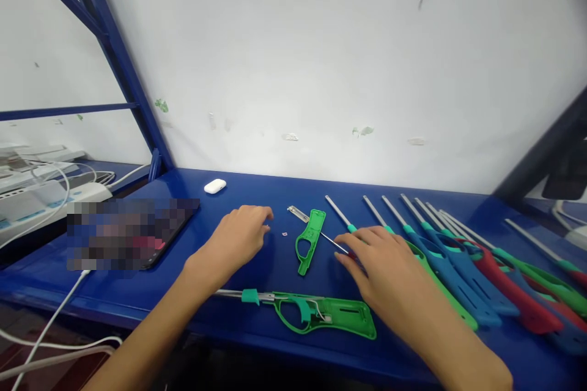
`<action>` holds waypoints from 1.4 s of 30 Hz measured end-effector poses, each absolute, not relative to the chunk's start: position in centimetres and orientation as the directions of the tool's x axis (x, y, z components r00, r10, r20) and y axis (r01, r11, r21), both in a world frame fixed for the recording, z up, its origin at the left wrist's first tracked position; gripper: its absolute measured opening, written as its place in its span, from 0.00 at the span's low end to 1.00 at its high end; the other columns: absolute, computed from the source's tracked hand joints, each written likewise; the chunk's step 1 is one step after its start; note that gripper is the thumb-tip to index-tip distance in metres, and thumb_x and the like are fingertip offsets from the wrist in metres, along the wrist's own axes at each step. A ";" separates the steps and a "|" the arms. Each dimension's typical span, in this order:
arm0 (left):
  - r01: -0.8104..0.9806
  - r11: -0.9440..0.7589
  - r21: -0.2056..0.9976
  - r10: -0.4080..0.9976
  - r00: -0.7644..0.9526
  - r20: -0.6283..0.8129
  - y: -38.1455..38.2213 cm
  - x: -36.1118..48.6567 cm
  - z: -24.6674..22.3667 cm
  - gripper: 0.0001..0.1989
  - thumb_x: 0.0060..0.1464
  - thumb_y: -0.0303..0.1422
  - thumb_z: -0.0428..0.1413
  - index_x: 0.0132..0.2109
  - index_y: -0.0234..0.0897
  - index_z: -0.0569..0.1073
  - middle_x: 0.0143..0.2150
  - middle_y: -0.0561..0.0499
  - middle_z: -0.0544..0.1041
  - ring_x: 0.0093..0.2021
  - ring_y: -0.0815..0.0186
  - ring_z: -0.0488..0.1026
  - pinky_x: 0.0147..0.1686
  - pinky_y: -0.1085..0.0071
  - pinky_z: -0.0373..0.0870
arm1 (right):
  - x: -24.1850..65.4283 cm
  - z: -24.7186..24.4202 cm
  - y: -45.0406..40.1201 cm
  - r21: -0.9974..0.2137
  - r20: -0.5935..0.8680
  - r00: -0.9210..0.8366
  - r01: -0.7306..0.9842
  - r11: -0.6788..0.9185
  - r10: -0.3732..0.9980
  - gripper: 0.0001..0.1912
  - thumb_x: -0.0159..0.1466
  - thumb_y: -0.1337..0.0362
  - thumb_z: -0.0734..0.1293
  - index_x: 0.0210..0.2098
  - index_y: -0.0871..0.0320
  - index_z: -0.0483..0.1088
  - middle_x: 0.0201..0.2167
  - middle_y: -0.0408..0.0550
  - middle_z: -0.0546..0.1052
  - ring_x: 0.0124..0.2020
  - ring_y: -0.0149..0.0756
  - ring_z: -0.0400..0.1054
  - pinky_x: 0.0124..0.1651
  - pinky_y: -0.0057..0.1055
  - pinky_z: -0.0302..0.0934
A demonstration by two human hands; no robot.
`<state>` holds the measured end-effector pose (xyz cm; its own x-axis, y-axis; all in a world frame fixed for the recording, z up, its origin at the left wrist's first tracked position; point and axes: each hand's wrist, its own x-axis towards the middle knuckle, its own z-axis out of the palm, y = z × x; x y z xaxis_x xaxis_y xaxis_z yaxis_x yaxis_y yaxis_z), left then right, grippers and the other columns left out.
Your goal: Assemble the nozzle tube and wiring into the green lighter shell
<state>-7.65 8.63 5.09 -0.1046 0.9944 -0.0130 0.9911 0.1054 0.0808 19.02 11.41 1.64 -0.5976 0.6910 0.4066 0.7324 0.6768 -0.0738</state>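
Note:
My left hand (238,233) hovers above the blue table with its fingers loosely bent and a gap between fingertips and thumb, holding nothing. Close to its fingertips lie a tiny pale piece (284,234) and a small metal-and-clear part (298,214). My right hand (383,259) is closed over a screwdriver (334,243); the thin shaft points left and most of the handle is hidden. Between the hands rests a loose green half shell (312,238) of a lighter. Nearer me, an opened green gas lighter (325,316) shows its teal trigger and a wire inside.
Several long-nosed lighters (458,275) in blue, green and red lie in a row at right. A white earbud case (215,186) sits toward the wall. At left are a dark tablet-like device (177,229) with a cable and a white power strip (92,195).

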 end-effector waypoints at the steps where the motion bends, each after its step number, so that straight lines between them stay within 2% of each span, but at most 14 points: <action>1: 0.992 0.080 0.095 0.997 -0.078 -0.026 9.1 -7.5 5.1 0.16 0.69 0.39 0.59 0.57 0.36 0.75 0.54 0.45 0.78 0.50 0.58 0.79 0.51 0.54 0.79 | 18.8 2.0 11.6 -0.074 0.384 -0.598 0.740 0.669 0.704 0.09 0.71 0.66 0.68 0.49 0.55 0.78 0.42 0.53 0.81 0.48 0.57 0.75 0.48 0.58 0.69; 11: 0.988 -0.059 0.143 0.994 0.071 -0.080 11.9 -7.6 3.2 0.16 0.68 0.40 0.60 0.56 0.35 0.75 0.54 0.45 0.78 0.50 0.59 0.79 0.49 0.56 0.79 | 18.5 4.9 11.0 -0.155 0.260 -0.557 0.782 0.603 0.789 0.13 0.74 0.63 0.66 0.56 0.53 0.77 0.50 0.53 0.82 0.53 0.52 0.74 0.57 0.57 0.68; 17: 0.990 -0.075 0.119 0.996 0.081 -0.045 11.6 -7.9 2.4 0.15 0.69 0.40 0.60 0.56 0.35 0.75 0.54 0.45 0.78 0.50 0.59 0.79 0.50 0.56 0.79 | 17.8 4.7 10.9 -0.186 0.239 -0.590 0.751 0.633 0.771 0.12 0.75 0.65 0.64 0.54 0.56 0.78 0.48 0.54 0.81 0.52 0.53 0.73 0.56 0.56 0.67; 22: 0.992 -0.064 0.109 0.998 0.061 0.023 10.0 -8.2 1.7 0.14 0.69 0.39 0.60 0.54 0.35 0.76 0.52 0.46 0.79 0.49 0.59 0.79 0.50 0.56 0.79 | 17.3 4.6 10.4 -0.245 0.213 -0.681 0.657 0.713 0.701 0.09 0.75 0.65 0.65 0.49 0.51 0.78 0.44 0.48 0.81 0.49 0.47 0.74 0.55 0.48 0.67; 25: 0.986 -0.058 0.155 0.995 0.045 0.085 9.0 -8.5 1.8 0.13 0.69 0.39 0.59 0.52 0.34 0.76 0.49 0.47 0.79 0.47 0.61 0.79 0.48 0.57 0.79 | 17.1 4.6 9.8 -0.286 0.207 -0.726 0.596 0.750 0.656 0.08 0.75 0.64 0.66 0.47 0.49 0.78 0.43 0.44 0.81 0.48 0.43 0.74 0.54 0.43 0.66; 32: 0.936 -0.020 0.352 0.973 -0.062 0.220 8.1 -10.1 2.6 0.12 0.71 0.40 0.56 0.48 0.34 0.76 0.41 0.51 0.79 0.39 0.65 0.78 0.43 0.62 0.78 | 16.3 4.2 9.6 -0.325 0.236 -0.738 0.553 0.767 0.632 0.10 0.76 0.65 0.64 0.48 0.49 0.78 0.44 0.44 0.81 0.46 0.43 0.75 0.52 0.42 0.65; 37: 0.899 0.001 0.437 0.973 -0.103 0.209 7.3 -11.5 2.3 0.13 0.74 0.40 0.53 0.47 0.34 0.74 0.35 0.54 0.76 0.32 0.68 0.74 0.37 0.67 0.75 | 15.6 4.0 9.5 -0.331 0.227 -0.732 0.562 0.758 0.642 0.10 0.76 0.65 0.64 0.47 0.48 0.78 0.43 0.42 0.81 0.45 0.42 0.75 0.50 0.41 0.66; 42: 0.889 0.033 0.457 0.978 -0.122 0.168 6.8 -12.0 2.1 0.15 0.76 0.40 0.46 0.46 0.35 0.71 0.33 0.55 0.73 0.28 0.69 0.70 0.31 0.70 0.70 | 15.7 4.3 9.7 -0.329 0.219 -0.700 0.603 0.727 0.680 0.10 0.76 0.64 0.64 0.48 0.48 0.78 0.44 0.43 0.82 0.48 0.43 0.75 0.56 0.45 0.66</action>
<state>-12.00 6.83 2.12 -0.1223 0.9782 0.1679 0.8889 0.0327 0.4570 15.73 9.69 4.25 -0.7004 0.6795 0.2186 0.6027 0.7270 -0.3289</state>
